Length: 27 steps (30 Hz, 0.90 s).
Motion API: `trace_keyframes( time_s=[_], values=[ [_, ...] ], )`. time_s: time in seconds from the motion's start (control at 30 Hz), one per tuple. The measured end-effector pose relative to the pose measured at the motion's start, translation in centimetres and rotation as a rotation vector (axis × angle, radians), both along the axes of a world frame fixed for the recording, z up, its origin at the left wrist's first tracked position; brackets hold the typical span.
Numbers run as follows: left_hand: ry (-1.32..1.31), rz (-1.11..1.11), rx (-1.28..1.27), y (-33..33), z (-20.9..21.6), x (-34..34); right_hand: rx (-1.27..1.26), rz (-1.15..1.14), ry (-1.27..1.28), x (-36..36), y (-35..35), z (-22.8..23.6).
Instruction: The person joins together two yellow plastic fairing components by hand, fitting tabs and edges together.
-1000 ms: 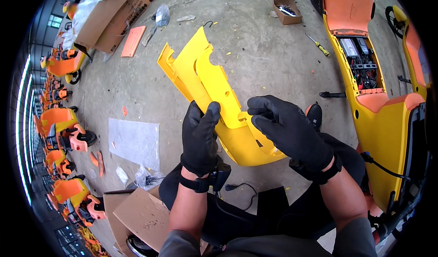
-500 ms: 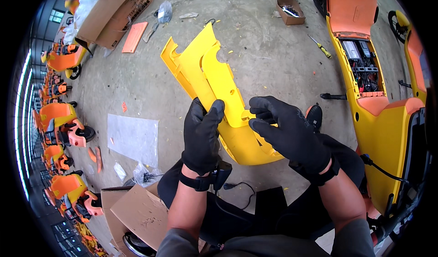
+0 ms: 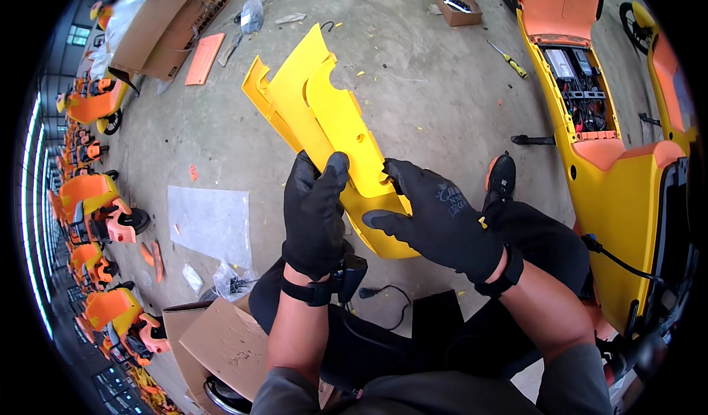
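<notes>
Head view: concrete floor (image 3: 435, 98); gloved hands hold yellow panel (image 3: 324, 113).

Both black-gloved hands, left (image 3: 316, 220) and right (image 3: 441, 220), raised close together, fingers curled.

This is a workshop or assembly hall for small electric scooters, with a bare concrete floor (image 3: 435, 98) serving as the work area. A long row of orange scooters (image 3: 92, 208) stands along the left side, and a yellow and orange scooter body (image 3: 612, 164) lies opened at the right with its battery bay and wiring (image 3: 579, 83) exposed. Cardboard boxes (image 3: 166, 21), a small box of parts (image 3: 456, 2), a screwdriver (image 3: 507, 58), plastic bags (image 3: 232, 282) and loose orange panels (image 3: 204, 58) lie scattered about the floor.
</notes>
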<state>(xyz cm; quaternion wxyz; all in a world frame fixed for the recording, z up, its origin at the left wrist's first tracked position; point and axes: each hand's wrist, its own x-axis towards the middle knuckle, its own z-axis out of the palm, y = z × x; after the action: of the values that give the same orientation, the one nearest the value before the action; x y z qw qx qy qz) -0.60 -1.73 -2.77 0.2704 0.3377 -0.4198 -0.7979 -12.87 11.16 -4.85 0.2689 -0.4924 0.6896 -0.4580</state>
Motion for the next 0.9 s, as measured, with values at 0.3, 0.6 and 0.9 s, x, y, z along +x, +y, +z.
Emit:
trace_keyframes(
  time_s=[0.3, 0.6, 0.9],
  values=[
    [-0.081, -0.091, -0.165, 1.2, 0.8, -0.6, 0.013, -0.058, -0.182, -0.1, -0.8, 1.7],
    [-0.089, -0.211, -0.16, 1.6, 0.2, 0.0, 0.008, -0.11, -0.443, -0.5, -1.0, 2.4],
    [-0.295, 0.078, -0.491, -0.9, -0.5, 1.3, 0.005, -0.353, -0.465, -1.5, -0.5, 4.0]
  ],
)
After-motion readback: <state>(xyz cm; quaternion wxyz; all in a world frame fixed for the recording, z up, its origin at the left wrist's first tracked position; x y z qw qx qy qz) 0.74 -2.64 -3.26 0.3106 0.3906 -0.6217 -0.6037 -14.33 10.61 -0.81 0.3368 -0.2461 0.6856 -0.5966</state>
